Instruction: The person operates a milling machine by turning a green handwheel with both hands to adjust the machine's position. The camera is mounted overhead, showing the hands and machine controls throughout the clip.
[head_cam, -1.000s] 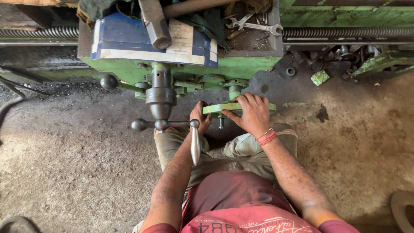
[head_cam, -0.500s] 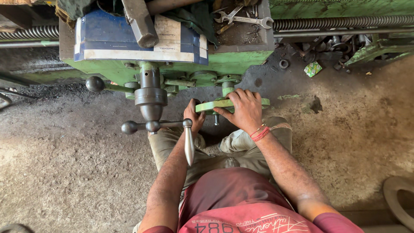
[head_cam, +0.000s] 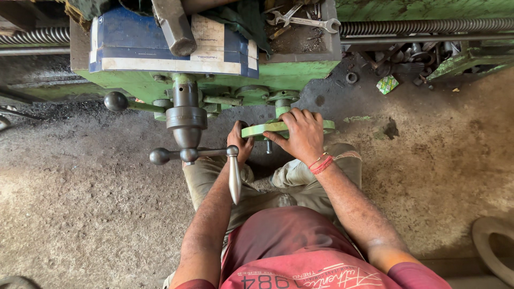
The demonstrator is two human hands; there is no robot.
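Head view, looking straight down: right hand (head_cam: 302,136) wrapped over the top of the green handwheel (head_cam: 326,126), fingers curled around its rim, wheel sitting just under the green lathe carriage (head_cam: 300,72). Left hand (head_cam: 239,143) clenched on the wheel's left edge, right beside the steel crank handle (head_cam: 234,174); spanners (head_cam: 308,20) up top.

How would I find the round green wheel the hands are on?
Start at the big green machine along the top. On its front, below the blue block, sits the flat green handwheel under the right hand and left hand. The neighbouring handles are grey metal bars with ball ends.
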